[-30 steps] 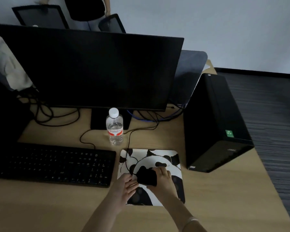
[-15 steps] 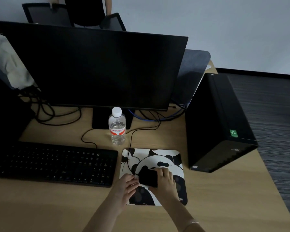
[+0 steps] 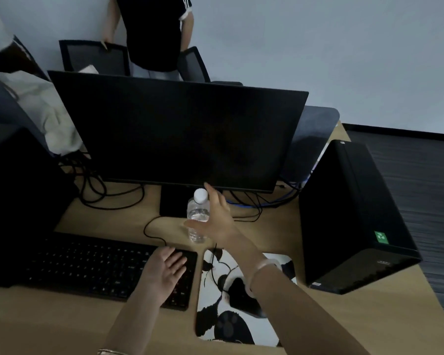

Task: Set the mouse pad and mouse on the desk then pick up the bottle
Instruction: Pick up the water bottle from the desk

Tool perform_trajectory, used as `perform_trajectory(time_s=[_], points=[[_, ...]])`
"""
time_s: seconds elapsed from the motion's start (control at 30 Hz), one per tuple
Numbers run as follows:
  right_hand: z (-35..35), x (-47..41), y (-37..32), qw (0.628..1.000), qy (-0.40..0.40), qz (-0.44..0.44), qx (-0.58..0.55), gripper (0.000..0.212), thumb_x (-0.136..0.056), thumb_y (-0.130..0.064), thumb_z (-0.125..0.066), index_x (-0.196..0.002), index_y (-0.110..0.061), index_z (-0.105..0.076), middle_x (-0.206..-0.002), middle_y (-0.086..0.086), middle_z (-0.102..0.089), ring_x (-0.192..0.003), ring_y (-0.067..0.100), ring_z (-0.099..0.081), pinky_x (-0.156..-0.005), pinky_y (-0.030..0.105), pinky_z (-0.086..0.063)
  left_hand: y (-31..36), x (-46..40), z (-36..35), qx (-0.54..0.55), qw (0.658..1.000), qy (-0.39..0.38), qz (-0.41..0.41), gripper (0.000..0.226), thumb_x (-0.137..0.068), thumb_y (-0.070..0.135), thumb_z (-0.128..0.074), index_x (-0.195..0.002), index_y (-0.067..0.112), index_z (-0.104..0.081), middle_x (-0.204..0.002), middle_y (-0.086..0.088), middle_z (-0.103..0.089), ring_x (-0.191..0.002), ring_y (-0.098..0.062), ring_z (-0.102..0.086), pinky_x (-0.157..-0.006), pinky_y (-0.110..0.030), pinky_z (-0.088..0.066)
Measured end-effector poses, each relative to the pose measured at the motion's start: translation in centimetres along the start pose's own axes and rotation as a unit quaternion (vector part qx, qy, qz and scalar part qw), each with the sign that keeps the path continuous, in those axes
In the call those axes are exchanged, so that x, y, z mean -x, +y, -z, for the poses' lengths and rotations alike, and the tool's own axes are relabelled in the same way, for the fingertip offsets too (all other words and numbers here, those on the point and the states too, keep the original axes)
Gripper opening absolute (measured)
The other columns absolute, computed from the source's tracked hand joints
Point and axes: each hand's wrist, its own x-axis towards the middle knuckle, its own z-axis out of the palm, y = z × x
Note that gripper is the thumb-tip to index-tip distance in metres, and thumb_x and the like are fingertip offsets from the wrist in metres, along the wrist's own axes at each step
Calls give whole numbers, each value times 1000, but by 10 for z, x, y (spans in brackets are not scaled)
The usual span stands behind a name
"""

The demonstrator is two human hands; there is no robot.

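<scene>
A clear water bottle [image 3: 197,210] with a white cap stands upright on the wooden desk [image 3: 344,319], just in front of the monitor's stand. My right hand [image 3: 217,219] is right beside it with fingers spread, the thumb across the bottle's front; the fingers are not closed around it. The black-and-white panda mouse pad [image 3: 215,316] lies flat on the desk, partly under my right forearm. A black wired mouse [image 3: 241,294] rests on the pad. My left hand [image 3: 164,271] lies open over the right end of the keyboard.
A black keyboard [image 3: 87,265] sits left of the pad. The large dark monitor [image 3: 180,134] stands behind the bottle. A black PC tower [image 3: 351,221] is on the right, and cables [image 3: 108,193] trail at the back. A person [image 3: 154,32] stands beyond the desk by chairs.
My right hand has let go of the mouse and reached forward to the bottle. My left hand left the pad and moved onto the keyboard. The view tilted up.
</scene>
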Motion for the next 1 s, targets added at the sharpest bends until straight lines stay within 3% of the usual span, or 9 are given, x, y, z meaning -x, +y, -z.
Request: perform_trajectory(time_s=[0.07, 0.13, 0.2, 0.47, 0.57, 0.67, 0.77, 0.9, 1.0], points=[[-8, -21, -7, 1000, -2, -12, -15, 90, -71, -29, -79, -142, -30, -24, -146, 4, -33, -133, 24, -33, -107, 42, -37, 9, -2, -2, 7, 1000, 0, -5, 53, -100, 23, -36, -149, 3, -29, -153, -22, -35, -140, -35, -36, -115, -45, -27], [-13, -32, -9, 999, 20, -24, -9, 64, -76, -23, -73, -128, -24, -35, -130, 10, -50, -114, 29, -53, -93, 42, -49, 14, -5, -4, 8, 1000, -5, -3, 54, -99, 24, -36, -149, 4, -29, -153, -22, -34, -141, -35, -35, -115, -46, -26], [-15, -35, -10, 999, 34, -25, 28, 48, -79, -22, -65, -119, -18, -38, -119, 13, -56, -100, 29, -60, -83, 44, -53, 17, -8, -6, 0, 1000, -10, 3, 54, -99, 24, -37, -149, 5, -29, -153, -22, -34, -141, -36, -35, -116, -46, -26], [42, 18, -37, 997, 61, 29, 22, 41, -84, -30, -67, -114, -20, -40, -102, 3, -62, -90, 19, -60, -75, 43, -55, 16, -7, -38, -55, 998, -7, -9, 50, -97, 20, -43, -145, 8, -35, -150, -22, -38, -136, -37, -41, -113, -47, -30], [95, 67, -64, 994, 80, 70, -3, 38, -84, -31, -68, -111, -21, -43, -91, -3, -61, -79, 12, -58, -74, 40, -54, -2, 27, -65, -76, 996, -36, -8, 32, -97, 19, -40, -124, 4, -50, -130, -22, -56, -121, -35, -54, -105, -43, -39], [150, 136, -82, 991, 88, 92, -39, 35, -85, -29, -67, -113, -19, -49, -96, 5, -63, -88, 24, -63, -75, 50, -53, -38, 79, -90, -81, 992, -96, -2, 28, -99, 17, -35, -114, 0, -51, -109, -19, -63, -101, -32, -61, -87, -36, -49], [199, 211, -80, 988, 118, 69, -76, 31, -85, -25, -68, -112, -20, -55, -104, 4, -65, -93, 26, -66, -73, 50, -58, -91, 117, -116, -97, 983, -137, 79, 27, -98, 12, -34, -105, -5, -53, -103, -24, -63, -87, -32, -63, -78, -38, -47], [242, 288, -50, 977, 202, -21, -62, 30, -73, -28, -69, -102, -28, -62, -98, -1, -69, -91, 15, -68, -71, 31, -58, -171, 148, -152, -138, 949, -192, 209, 28, -99, 21, -33, -98, 4, -55, -95, -17, -65, -82, -28, -63, -71, -33, -39], [262, 318, -5, 967, 238, -81, -38, 27, -73, -29, -69, -100, -27, -63, -100, -6, -72, -89, 7, -67, -69, 27, -57, -224, 151, -173, -181, 922, -215, 267, 29, -99, 23, -35, -100, 5, -57, -96, -15, -65, -84, -29, -64, -72, -33, -39]])
